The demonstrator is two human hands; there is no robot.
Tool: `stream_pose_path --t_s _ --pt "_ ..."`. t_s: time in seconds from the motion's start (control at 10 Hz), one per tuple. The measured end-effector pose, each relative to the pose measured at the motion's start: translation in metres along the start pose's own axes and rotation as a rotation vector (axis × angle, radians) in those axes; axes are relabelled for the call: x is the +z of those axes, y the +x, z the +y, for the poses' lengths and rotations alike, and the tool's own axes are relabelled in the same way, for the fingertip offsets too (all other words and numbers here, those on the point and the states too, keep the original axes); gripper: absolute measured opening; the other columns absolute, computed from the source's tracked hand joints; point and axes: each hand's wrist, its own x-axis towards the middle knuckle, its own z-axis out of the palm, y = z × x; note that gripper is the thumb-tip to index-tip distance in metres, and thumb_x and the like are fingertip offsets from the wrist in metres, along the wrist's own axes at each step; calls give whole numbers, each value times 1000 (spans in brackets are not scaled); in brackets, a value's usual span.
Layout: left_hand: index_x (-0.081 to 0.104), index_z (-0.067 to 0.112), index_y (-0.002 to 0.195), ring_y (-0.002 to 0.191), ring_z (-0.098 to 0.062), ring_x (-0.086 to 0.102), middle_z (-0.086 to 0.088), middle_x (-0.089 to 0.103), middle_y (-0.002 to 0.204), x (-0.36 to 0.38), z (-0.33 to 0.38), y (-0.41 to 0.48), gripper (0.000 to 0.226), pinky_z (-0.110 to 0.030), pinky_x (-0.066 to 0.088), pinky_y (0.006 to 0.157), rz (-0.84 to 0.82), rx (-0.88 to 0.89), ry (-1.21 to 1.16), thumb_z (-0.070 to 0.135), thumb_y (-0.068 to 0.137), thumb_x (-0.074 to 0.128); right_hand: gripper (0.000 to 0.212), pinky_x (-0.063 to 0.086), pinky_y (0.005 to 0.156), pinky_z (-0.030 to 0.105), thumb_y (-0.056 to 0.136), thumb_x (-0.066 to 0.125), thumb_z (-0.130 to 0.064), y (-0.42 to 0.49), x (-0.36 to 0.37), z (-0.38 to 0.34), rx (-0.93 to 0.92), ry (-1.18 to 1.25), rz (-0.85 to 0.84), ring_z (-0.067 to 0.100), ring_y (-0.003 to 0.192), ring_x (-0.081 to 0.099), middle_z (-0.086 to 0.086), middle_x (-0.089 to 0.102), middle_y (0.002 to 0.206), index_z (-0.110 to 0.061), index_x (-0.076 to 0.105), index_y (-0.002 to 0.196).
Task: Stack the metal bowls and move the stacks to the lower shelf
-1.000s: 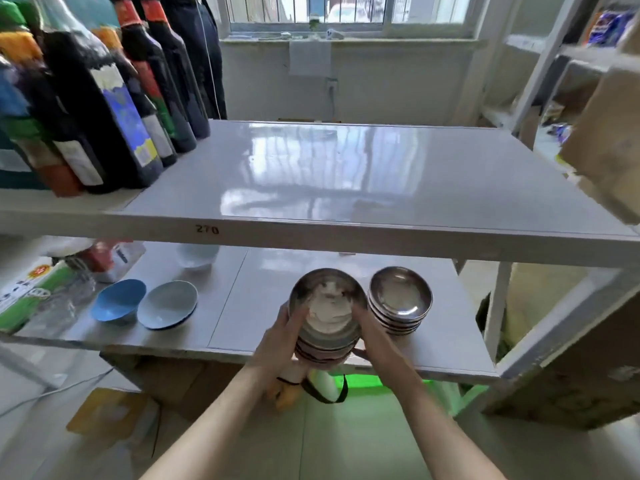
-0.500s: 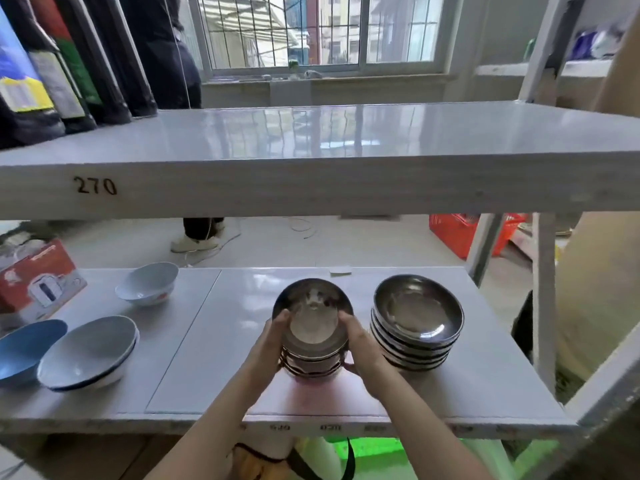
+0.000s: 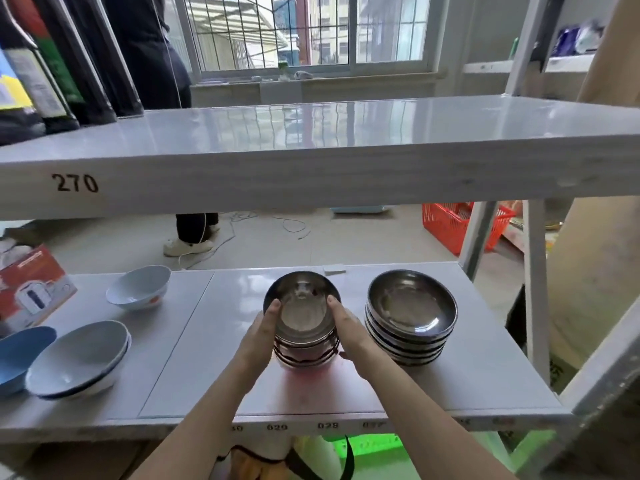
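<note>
A stack of several small metal bowls (image 3: 302,315) stands on the lower shelf (image 3: 180,368), near its middle. My left hand (image 3: 258,336) grips its left side and my right hand (image 3: 348,332) grips its right side, thumbs on the top rim. Just to the right, apart from my hands, a second stack of wider metal bowls (image 3: 411,315) rests on the same shelf. The upper shelf (image 3: 311,168), marked 270, holds no metal bowls in view.
Pale blue ceramic bowls (image 3: 78,358) and a white bowl (image 3: 140,287) sit at the shelf's left, beside a red kettle box (image 3: 33,289). Dark bottles (image 3: 59,60) stand on the upper shelf's left. A person's legs (image 3: 194,230) and a red basket (image 3: 453,225) are behind the shelf.
The small bowl stack, held in both hands, came from the shelf's front edge inward and now sits on the lower shelf. My view dropped lower and closer.
</note>
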Motion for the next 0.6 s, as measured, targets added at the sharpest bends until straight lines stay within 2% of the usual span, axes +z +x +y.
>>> stream_pose_path --t_s 0.1,0.2,0.4,0.5,0.6 --pt "51 25 128 110 -19 49 -2 58 127 -2 5 -3 67 -39 38 94 57 97 265 73 86 31 65 39 101 40 91 34 -62 -6 0 -4 -20 -172 65 25 116 48 6 53 128 -12 47 131" --pt "50 21 127 98 -22 50 -8 61 119 -7 14 -12 67 -38 39 84 119 150 578 70 89 26 62 37 85 34 92 34 -61 -20 -1 -15 -59 -311 90 24 107 50 10 56 126 -12 47 128" --pt "29 20 146 117 -30 50 -11 53 131 -11 45 -54 77 -42 44 92 187 184 1064 71 88 22 60 36 92 34 93 36 -54 -65 -9 -36 -250 -660 130 25 127 45 10 47 142 -17 33 141" --pt "28 20 146 126 -27 45 -10 47 140 -12 70 -85 77 -41 39 102 204 265 1310 70 89 21 68 33 106 41 93 31 -57 -96 -19 -49 -311 -953 219 26 136 35 9 34 153 -18 23 148" --pt "21 22 150 144 -27 23 -12 26 157 -11 92 -121 78 -44 19 116 142 300 1515 70 89 17 73 21 112 45 92 24 -61 -130 -30 -60 -314 -1212 279 25 143 24 11 21 158 -21 11 152"
